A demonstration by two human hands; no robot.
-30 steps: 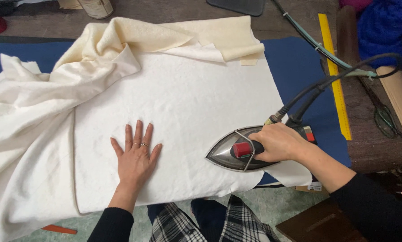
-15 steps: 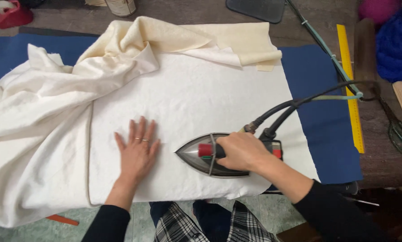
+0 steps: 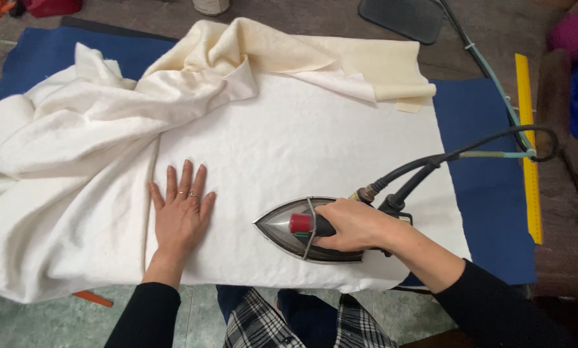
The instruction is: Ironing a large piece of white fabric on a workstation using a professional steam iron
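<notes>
A large white cloth (image 3: pixel 289 148) lies spread flat over a blue padded ironing table (image 3: pixel 482 161), with its loose part bunched up at the left (image 3: pixel 69 167). My left hand (image 3: pixel 180 212) rests flat on the cloth, fingers spread, a ring on one finger. My right hand (image 3: pixel 356 225) grips the handle of a grey metal iron (image 3: pixel 295 227) with a red knob. The iron sits on the cloth with its tip pointing left toward my left hand, a short gap between them.
A black cable (image 3: pixel 456 158) runs from the iron's back up to the right. A yellow ruler (image 3: pixel 526 142) lies along the table's right side. Cream fabric (image 3: pixel 366 61) is folded at the far edge, near a dark pad (image 3: pixel 401 16).
The iron and my right hand have slid left across the cloth toward my left hand. My left hand has stayed flat on the cloth.
</notes>
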